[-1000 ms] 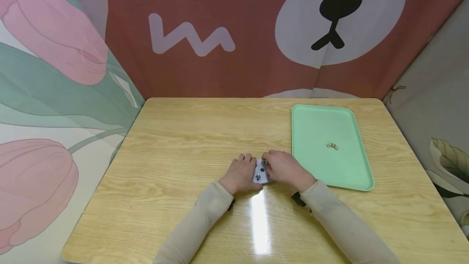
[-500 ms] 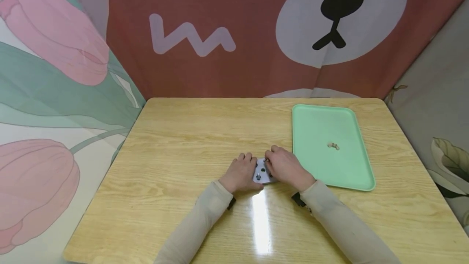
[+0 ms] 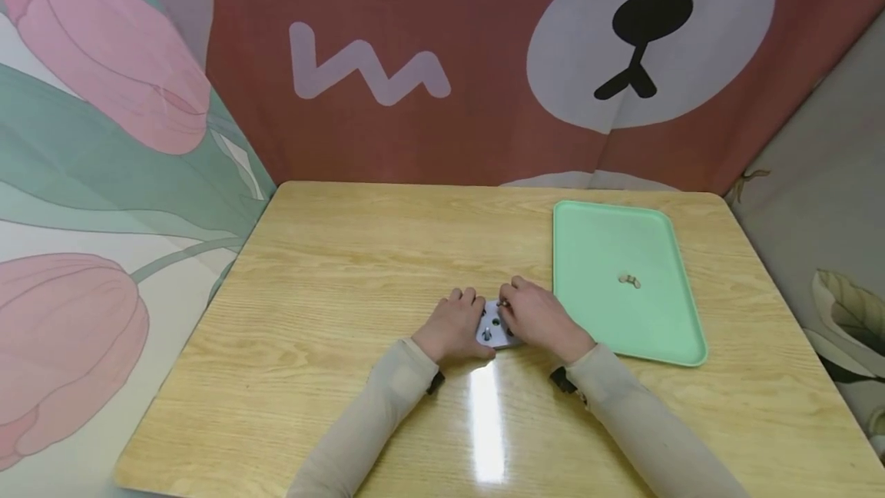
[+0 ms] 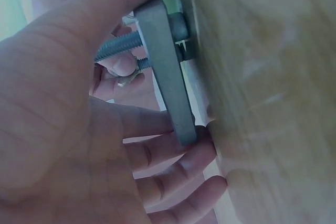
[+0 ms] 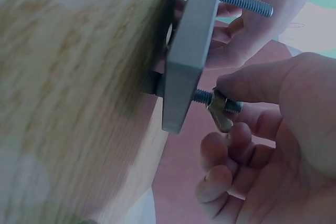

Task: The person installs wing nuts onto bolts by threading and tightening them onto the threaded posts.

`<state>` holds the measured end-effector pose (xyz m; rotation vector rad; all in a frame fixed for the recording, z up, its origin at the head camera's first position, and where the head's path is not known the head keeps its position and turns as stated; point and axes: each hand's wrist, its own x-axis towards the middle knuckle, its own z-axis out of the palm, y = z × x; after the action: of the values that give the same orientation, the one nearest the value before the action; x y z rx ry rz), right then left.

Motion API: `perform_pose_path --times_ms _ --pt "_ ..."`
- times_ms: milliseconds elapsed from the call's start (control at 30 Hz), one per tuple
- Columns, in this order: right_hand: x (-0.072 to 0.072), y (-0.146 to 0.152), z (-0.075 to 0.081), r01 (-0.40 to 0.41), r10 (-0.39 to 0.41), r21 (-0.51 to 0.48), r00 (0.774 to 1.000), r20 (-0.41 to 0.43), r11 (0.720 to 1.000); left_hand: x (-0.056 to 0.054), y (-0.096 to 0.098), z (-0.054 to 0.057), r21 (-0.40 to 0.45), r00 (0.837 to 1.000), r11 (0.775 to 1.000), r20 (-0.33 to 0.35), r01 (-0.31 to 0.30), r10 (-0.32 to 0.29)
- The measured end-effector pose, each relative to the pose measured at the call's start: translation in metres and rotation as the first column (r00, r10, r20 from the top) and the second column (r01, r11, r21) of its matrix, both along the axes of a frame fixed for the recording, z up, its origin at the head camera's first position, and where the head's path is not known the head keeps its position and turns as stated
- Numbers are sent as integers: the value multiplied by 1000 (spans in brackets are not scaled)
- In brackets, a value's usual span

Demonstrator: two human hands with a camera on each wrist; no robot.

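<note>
A grey metal plate (image 3: 499,335) with holes lies at the middle of the table, raised on bolt heads. Threaded bolts stick up through it, one of them a thick bolt (image 5: 247,2) in the right wrist view. My left hand (image 3: 452,327) grips the plate by its edges, thumb on the near side and fingers on the far side. Over the plate's right part, my right hand (image 3: 542,317) pinches a brass-coloured wing nut (image 5: 218,109) between thumb and fingers. That wing nut sits on a thinner bolt (image 5: 202,96), partway along the thread, apart from the plate.
A light green tray (image 3: 615,329) lies right of the hands on the wooden table (image 3: 332,252). Small tan pieces (image 3: 630,280), seemingly wing nuts, rest in it. Patterned cloth (image 3: 380,144) hangs behind the table and at both sides.
The right hand's fingers have shifted slightly at the wing nut. My left hand keeps its hold on the plate. The head view has tilted a little.
</note>
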<state>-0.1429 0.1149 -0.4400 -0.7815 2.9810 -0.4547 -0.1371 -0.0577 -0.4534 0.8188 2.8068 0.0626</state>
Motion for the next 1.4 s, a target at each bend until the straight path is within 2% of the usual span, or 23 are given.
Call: perform_pose_path --times_ms 500,733,967,1400 --pt "3 0 0 1 -1 13 999 -48 1000 3 2 -1 4 1000 1000 -9 -10 10" --pt "4 -1 2 -14 13 -25 999 -31 1000 3 3 0 2 1000 1000 1 -12 12" --pt "5 -1 5 -46 46 -10 999 -8 999 3 2 1 3 1000 1000 -14 -10 10" --pt "1 0 4 8 -9 -6 999 -48 1000 3 4 1 -16 1000 1000 -10 -13 13"
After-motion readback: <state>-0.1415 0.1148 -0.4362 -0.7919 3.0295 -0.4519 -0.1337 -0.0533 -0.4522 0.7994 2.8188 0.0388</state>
